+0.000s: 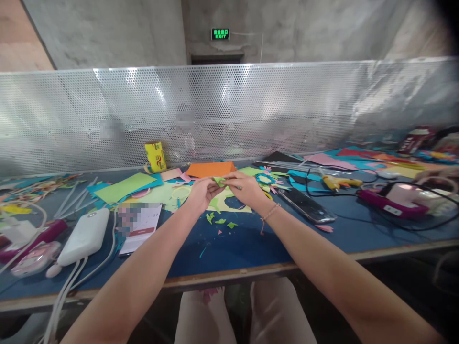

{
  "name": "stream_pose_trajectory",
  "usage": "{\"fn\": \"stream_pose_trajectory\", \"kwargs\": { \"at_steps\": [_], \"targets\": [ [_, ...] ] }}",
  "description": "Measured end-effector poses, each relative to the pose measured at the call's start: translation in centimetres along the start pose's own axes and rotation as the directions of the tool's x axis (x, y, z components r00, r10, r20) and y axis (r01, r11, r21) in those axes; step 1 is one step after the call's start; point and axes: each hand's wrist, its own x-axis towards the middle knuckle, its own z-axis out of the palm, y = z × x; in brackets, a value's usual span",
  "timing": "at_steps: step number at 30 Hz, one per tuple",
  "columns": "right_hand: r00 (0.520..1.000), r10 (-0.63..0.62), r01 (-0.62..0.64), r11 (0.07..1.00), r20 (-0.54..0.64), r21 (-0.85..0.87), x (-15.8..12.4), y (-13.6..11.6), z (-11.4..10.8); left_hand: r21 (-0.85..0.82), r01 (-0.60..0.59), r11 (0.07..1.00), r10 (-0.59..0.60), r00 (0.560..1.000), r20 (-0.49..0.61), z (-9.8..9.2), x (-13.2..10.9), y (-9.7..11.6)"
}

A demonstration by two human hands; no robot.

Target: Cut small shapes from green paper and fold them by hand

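Both hands meet above the middle of the blue table. My left hand (203, 193) is closed on a small green paper piece (219, 181) at its fingertips. From the other side, the fingers of my right hand (242, 188) pinch the same piece. Beneath them lies a pale yellow-green paper sheet (233, 204) with cut-out openings. Small green paper cuttings (220, 221) are scattered on the table just below the hands. Behind the fingers an orange paper sheet (211, 169) stands out.
A white power bank (84, 236) with cables and a lit phone (143, 228) are at left. Rightward lie a dark phone (306, 206), a yellow glue gun (340, 182) and a purple power strip (392, 204). A perforated metal screen (215, 105) borders the back. Another person's hand (439, 174) shows at far right.
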Motion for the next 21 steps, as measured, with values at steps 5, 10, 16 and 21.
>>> {"fn": "stream_pose_trajectory", "kwargs": {
  "at_steps": [5, 10, 16, 21],
  "targets": [
    [0.999, -0.033, 0.034, 0.999, 0.019, -0.007, 0.0, -0.1, -0.2, -0.015, 0.004, 1.0, -0.004, 1.0, 0.003, 0.0, 0.1, 0.0],
    [0.994, -0.102, 0.103, 0.993, 0.034, -0.053, 0.0, -0.1, -0.3, -0.002, -0.024, 1.0, 0.024, 1.0, 0.007, -0.1, 0.0, -0.1],
    [1.0, 0.002, -0.005, 0.996, 0.031, 0.094, 0.2, -0.9, -0.4, 0.056, -0.06, 0.997, 0.061, 0.998, -0.014, -0.2, 0.0, -0.2],
    [0.902, 0.423, -0.4, 0.75, 0.084, 0.527, 0.6, -1.0, 0.1, 0.192, -0.177, 0.965, 0.182, 0.983, -0.01, -0.2, 0.0, -0.4]
  ]
}}
